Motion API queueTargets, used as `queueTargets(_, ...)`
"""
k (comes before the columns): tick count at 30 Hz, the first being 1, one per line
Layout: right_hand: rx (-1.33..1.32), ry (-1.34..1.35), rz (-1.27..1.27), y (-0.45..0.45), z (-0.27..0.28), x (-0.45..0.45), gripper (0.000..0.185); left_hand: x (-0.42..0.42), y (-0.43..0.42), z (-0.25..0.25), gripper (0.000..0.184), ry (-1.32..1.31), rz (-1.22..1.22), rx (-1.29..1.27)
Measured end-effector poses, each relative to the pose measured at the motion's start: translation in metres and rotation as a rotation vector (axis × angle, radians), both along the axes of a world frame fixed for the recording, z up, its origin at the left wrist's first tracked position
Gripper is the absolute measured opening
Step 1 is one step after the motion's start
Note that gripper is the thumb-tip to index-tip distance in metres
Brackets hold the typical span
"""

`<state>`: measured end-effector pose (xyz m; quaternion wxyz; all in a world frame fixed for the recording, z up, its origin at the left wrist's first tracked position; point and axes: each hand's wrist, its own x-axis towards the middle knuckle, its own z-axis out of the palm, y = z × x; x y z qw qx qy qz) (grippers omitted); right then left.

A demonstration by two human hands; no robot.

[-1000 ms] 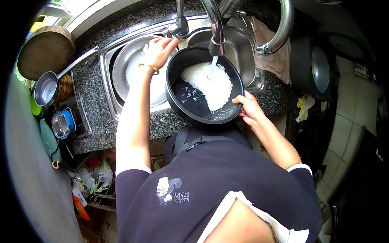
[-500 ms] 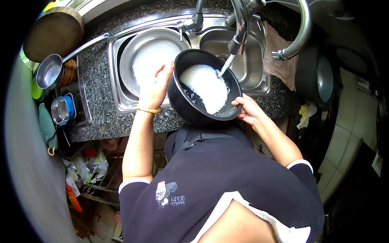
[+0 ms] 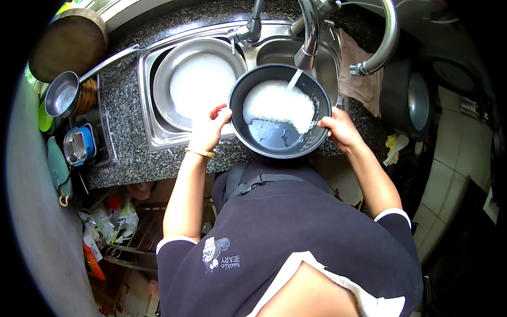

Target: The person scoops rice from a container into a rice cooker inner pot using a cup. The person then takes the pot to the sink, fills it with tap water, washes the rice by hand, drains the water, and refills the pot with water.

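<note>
Holding a round black cooking pot [image 3: 280, 152] by opposite sides of its rim, brought it just over the near edge of the double sink [image 3: 158, 140]. Clamped the left rim with the left hand [image 3: 207, 127], thumb at the edge; clamped the right rim with the right hand [image 3: 340, 129], thumb on top and fingers outside. Saw white rice [image 3: 303, 113] heaped toward the far and right parts of the pot, under cloudy water, with a clearer pool over the dark bottom nearer the body. Let water run in from the faucet [image 3: 308, 52], its nozzle hanging close over the far rim.

Saw beside the pot, in the left bowl, a wide metal basin [image 3: 165, 87] containing whitish liquid. Noted to the right a second curved spout [image 3: 390, 45], near a tan cloth [image 3: 360, 84] draped over the sink's right edge. Found the pot bounded by basin at left and nozzle above, with more room toward the right, over the granite counter [image 3: 127, 132].
</note>
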<state>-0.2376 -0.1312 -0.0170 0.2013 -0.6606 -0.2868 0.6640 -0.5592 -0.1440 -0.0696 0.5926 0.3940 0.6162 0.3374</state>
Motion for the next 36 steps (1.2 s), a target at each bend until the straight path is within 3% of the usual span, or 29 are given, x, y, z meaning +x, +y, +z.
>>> queueTargets(3,0.284,-0.18,0.113,0.009,0.015,-0.003,0.012,0.012,-0.009,-0.001,0.042,-0.116,0.031,-0.081)
queueTargets(6,0.461,-0.313,0.199,0.011,0.011,0.004,0.01,0.018,-0.013,-0.038,0.042,-0.252,0.029,-0.042)
queueTargets(9,0.617,-0.265,0.147,0.007,-0.007,0.009,0.011,0.035,-0.008,-0.014,0.042,-0.171,0.086,0.069)
queueTargets(11,0.75,-0.156,-0.003,0.002,-0.024,0.007,0.011,0.04,-0.003,0.002,0.044,0.061,0.117,0.25)
queueTargets(12,0.74,-0.1,-0.043,-0.001,-0.028,0.004,0.015,0.04,-0.001,0.011,0.044,0.061,0.12,0.253)
queueTargets(15,0.671,0.001,-0.093,0.004,-0.049,0.0,0.021,0.034,0.004,0.043,0.045,0.385,0.04,0.518)
queueTargets(17,0.539,0.105,-0.093,0.012,-0.05,-0.004,0.022,0.031,0.005,0.062,0.044,0.389,0.042,0.48)
queueTargets(22,0.154,0.257,-0.042,0.023,-0.03,-0.013,0.022,0.017,0.002,0.077,0.044,0.205,0.048,0.313)
queueTargets(29,0.311,-0.083,0.238,0.023,-0.001,0.001,0.016,0.002,-0.033,0.027,0.04,-0.075,-0.016,0.035)
queueTargets(35,0.328,-0.036,0.16,0.019,-0.007,0.021,0.015,0.026,-0.033,0.04,0.043,-0.13,0.026,0.106)
queueTargets(36,0.233,-0.006,0.142,0.021,-0.011,0.024,0.015,0.028,-0.031,0.045,0.046,-0.148,0.042,0.09)
